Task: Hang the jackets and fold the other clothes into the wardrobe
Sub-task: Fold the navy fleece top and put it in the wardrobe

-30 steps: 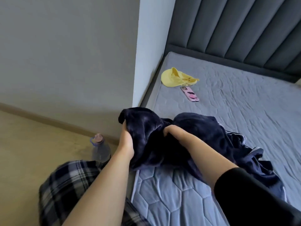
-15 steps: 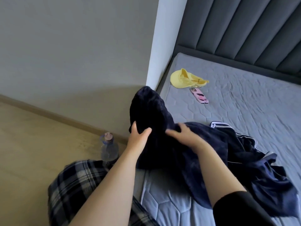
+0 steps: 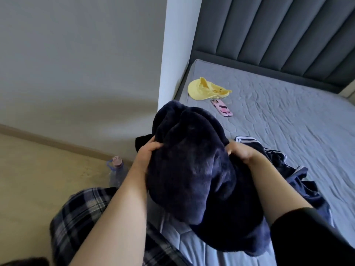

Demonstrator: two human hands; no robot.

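Note:
A dark navy fleece garment (image 3: 192, 169) hangs bunched in front of me, lifted above the near corner of the bed. My left hand (image 3: 147, 152) grips its left side with curled fingers. My right hand (image 3: 240, 152) grips its right side. Its lower part still drapes onto the mattress (image 3: 288, 121). A second navy garment with white stripes (image 3: 278, 166) lies crumpled on the bed behind my right forearm, partly hidden.
A yellow cap (image 3: 205, 89) and a pink phone (image 3: 222, 108) lie near the bed's head end. A padded grey headboard (image 3: 269, 35) rises behind. A water bottle (image 3: 116, 169) stands on the floor by the wall. My plaid trousers (image 3: 80, 217) show below.
Both hands have raised the fleece garment higher off the bed and spread apart to grip its two sides. The striped garment stays on the mattress.

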